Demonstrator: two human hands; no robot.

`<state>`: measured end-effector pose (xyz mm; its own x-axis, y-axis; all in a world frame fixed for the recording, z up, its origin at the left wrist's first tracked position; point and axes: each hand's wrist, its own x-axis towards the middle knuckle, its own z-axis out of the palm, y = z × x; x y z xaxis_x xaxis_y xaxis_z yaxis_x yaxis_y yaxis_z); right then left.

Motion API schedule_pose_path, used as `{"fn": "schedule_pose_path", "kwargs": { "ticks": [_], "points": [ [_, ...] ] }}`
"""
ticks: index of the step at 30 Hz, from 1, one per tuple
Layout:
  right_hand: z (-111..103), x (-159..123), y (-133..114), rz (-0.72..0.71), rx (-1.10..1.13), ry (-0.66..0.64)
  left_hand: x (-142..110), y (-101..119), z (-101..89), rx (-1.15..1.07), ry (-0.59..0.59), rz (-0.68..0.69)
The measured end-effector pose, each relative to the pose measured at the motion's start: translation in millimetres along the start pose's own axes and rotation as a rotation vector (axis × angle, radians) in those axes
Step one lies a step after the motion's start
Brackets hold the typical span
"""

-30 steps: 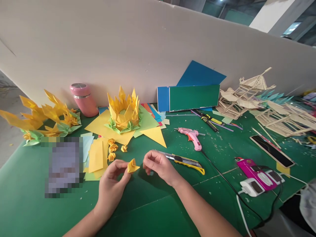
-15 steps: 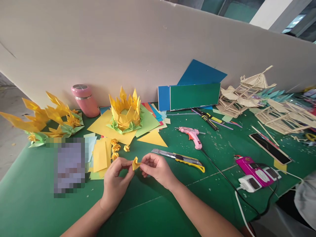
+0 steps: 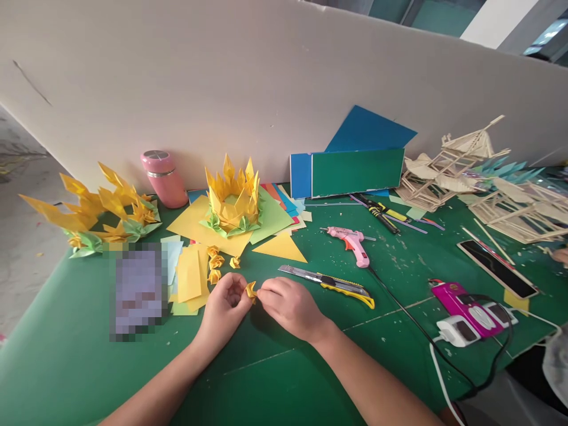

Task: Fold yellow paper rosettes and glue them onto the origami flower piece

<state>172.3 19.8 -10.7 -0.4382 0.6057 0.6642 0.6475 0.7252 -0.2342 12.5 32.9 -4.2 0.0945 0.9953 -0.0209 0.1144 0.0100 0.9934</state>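
A small folded yellow paper flower (image 3: 251, 291) is pinched between my two hands, low over the green table. My left hand (image 3: 226, 305) grips it from the left with thumb and forefinger. From the right, the fingertips of my right hand (image 3: 290, 305) press on its other edge and partly cover it. Just beyond my left hand lie several finished paper rosebuds (image 3: 215, 262), beside a stack of yellow paper slips (image 3: 189, 275). A yellow paper crown (image 3: 233, 204) with green leaves stands farther back, on sheets of coloured paper.
Right of my hands lies a utility knife (image 3: 331, 284) with its blade out. Beyond it are a pink glue gun (image 3: 352, 242) with a trailing cord and a magenta power strip (image 3: 465, 310). Stick models (image 3: 461, 165), a pink flask (image 3: 165, 180) and a second crown (image 3: 97, 213) stand around.
My right hand has come in from the right and now grips the folded paper together with my left. The piece has turned and looks narrower. The view has shifted slightly.
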Motion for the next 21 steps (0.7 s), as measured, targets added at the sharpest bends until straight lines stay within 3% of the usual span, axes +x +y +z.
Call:
{"fn": "schedule_pose_path", "kwargs": {
  "ticks": [2,5,7,10,13,18,21],
  "points": [
    [-4.4,-0.1,3.2,-0.09,-0.092,-0.022,0.3,4.0,-0.8,-0.054,-0.034,-0.058],
    [-10.2,-0.3,7.9,-0.103,-0.103,-0.002,-0.6,7.9,-3.8,-0.183,-0.12,-0.2],
    [-12.7,-0.2,10.7,-0.032,-0.016,0.033,-1.3,7.9,-6.1,-0.286,-0.174,-0.282],
    [-14.1,0.8,12.7,0.213,0.252,0.077,-0.9,5.7,-8.1,-0.347,-0.224,-0.325],
    [-13.0,2.4,11.0,0.423,0.476,0.079,0.9,3.6,-7.6,-0.275,-0.219,-0.273],
    [-7.1,2.2,5.2,0.467,0.522,0.055,2.4,3.2,-5.2,-0.106,-0.087,-0.028],
    [-4.4,1.2,3.2,0.491,0.506,0.091,0.5,4.2,-4.0,-0.111,-0.088,-0.019]
  ]
}}
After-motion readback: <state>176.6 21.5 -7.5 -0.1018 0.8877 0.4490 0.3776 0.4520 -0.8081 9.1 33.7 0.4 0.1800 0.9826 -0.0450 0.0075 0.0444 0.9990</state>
